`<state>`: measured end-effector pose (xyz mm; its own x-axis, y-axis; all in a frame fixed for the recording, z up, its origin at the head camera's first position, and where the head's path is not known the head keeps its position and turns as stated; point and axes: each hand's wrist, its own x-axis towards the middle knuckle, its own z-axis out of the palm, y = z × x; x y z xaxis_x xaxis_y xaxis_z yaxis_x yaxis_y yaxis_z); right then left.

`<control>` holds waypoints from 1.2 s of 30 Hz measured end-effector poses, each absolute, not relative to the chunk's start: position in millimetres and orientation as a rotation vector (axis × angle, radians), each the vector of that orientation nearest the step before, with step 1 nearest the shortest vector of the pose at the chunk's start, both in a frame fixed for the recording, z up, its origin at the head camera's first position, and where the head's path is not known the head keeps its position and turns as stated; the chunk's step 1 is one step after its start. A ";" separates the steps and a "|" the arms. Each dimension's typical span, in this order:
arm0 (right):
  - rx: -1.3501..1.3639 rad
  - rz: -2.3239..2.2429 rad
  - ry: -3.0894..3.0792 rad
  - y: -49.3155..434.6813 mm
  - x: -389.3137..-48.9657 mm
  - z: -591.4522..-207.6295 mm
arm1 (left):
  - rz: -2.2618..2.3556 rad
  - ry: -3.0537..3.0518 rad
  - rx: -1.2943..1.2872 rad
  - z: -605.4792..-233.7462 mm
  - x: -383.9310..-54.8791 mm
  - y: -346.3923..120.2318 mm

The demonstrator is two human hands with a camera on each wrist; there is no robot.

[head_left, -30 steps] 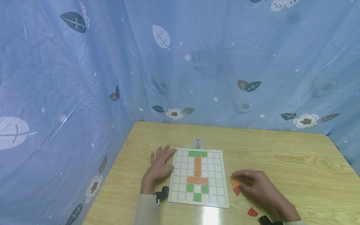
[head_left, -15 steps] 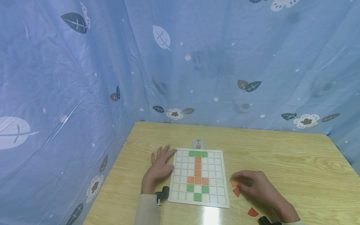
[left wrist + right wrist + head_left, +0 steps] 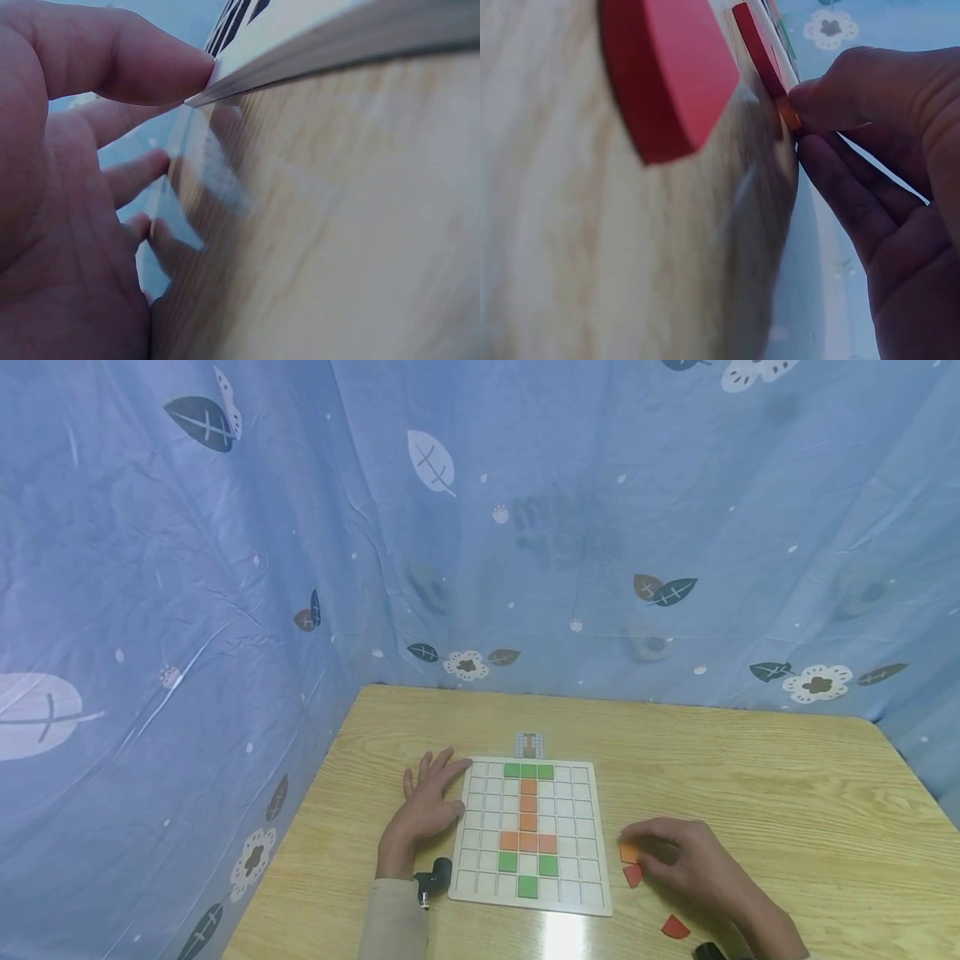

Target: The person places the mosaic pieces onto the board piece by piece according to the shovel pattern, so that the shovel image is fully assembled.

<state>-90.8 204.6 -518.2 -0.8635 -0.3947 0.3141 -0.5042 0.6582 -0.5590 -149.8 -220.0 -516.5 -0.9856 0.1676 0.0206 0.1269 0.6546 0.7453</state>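
Observation:
A white grid board (image 3: 588, 827) lies on the table, with green tiles (image 3: 528, 887) and orange tiles (image 3: 528, 803) set in some of its cells. My left hand (image 3: 426, 808) rests at the board's left edge, fingers spread; in the left wrist view the thumb (image 3: 161, 67) touches that edge. To the right of the board, my right hand (image 3: 690, 856) pinches a small orange piece (image 3: 628, 853) between thumb and fingers, low at the tabletop. A red quarter-round piece (image 3: 633, 876) lies right against or beside the orange one. Fingers partly cover the orange piece.
Another red quarter-round piece (image 3: 676, 927) lies nearer the front edge, by the right wrist. A small picture card (image 3: 529, 745) with a grid pattern sits just behind the board. Blue patterned curtains (image 3: 570, 527) hang behind and to the left of the wooden table (image 3: 750, 768).
The orange piece has turned a little under my right fingers and shifted slightly toward me. The red piece beside it has also shifted and turned slightly. My left hand stays at the board.

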 end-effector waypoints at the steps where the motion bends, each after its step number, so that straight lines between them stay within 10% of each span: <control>1: 0.746 0.998 -2.700 204.9 -90.2 -518.7 | 1.276 2.813 0.262 -516.1 -149.0 -219.7; 36: 0.661 1.213 -2.665 170.9 -92.0 -492.3 | 1.203 2.816 0.223 -516.5 -151.1 -220.7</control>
